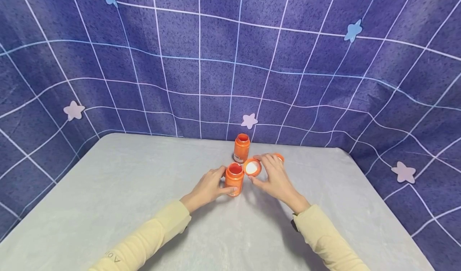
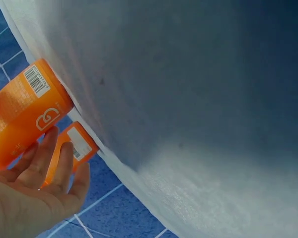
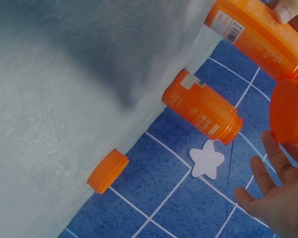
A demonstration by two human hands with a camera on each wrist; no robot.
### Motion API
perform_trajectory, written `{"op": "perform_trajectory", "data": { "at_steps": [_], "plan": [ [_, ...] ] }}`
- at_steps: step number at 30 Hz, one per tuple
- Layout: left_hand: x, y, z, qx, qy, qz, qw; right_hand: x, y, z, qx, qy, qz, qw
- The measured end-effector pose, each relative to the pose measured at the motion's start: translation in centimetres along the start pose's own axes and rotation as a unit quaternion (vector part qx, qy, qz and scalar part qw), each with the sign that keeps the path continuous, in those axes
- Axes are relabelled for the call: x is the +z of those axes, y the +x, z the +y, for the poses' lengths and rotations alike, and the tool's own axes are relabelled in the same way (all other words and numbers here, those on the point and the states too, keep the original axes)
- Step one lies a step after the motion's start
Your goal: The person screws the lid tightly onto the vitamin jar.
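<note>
My left hand (image 1: 209, 187) grips an orange bottle (image 1: 235, 181) with its mouth uncovered, thumb on the near side. In the left wrist view a barcode shows low on this bottle (image 2: 32, 106). An orange screw cap (image 1: 252, 167) is pinched at its edge by my right hand (image 1: 273, 177), its white inner face toward the head camera. The cap is right beside the bottle's neck. Behind them stands a second orange bottle (image 1: 241, 149), upright and uncapped. Another orange cap (image 3: 108, 171) lies on the table past my right hand, partly hidden by it in the head view.
A pale grey cloth covers the table (image 1: 119, 207). Close behind its far edge hangs a dark blue curtain (image 1: 180, 71) with a white grid and stars, which also runs along both sides.
</note>
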State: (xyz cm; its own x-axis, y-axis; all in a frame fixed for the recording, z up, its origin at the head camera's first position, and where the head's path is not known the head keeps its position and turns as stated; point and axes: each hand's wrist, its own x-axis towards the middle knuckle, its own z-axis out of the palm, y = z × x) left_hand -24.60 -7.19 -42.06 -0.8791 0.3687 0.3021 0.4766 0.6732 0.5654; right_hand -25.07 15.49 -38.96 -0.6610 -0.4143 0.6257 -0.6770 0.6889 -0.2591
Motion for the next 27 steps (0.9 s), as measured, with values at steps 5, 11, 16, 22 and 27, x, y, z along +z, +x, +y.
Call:
{"op": "perform_trajectory", "data": {
  "at_steps": [5, 11, 16, 22, 27],
  "plan": [
    [0.0, 0.03, -0.1, 0.002, 0.003, -0.009, 1.0, -0.11, 0.13, -0.22, 0.002, 0.003, -0.001, 1.0],
    [-0.04, 0.01, -0.08, 0.006, 0.008, -0.015, 0.9998, -0.05, 0.24, -0.26, 0.005, 0.018, 0.004, 1.0],
    [-0.02, 0.01, -0.18, 0.008, 0.006, -0.018, 0.9998, 0.06, 0.24, -0.06, 0.012, 0.041, 0.002, 0.999],
    [-0.03, -0.02, -0.22, 0.009, 0.008, -0.017, 0.9998, 0.22, 0.27, 0.25, 0.024, 0.071, 0.0, 0.997],
    [-0.12, -0.12, -0.04, 0.008, 0.016, -0.014, 0.9997, 0.22, 0.37, 0.17, 0.041, 0.099, -0.006, 0.994]
  ]
}}
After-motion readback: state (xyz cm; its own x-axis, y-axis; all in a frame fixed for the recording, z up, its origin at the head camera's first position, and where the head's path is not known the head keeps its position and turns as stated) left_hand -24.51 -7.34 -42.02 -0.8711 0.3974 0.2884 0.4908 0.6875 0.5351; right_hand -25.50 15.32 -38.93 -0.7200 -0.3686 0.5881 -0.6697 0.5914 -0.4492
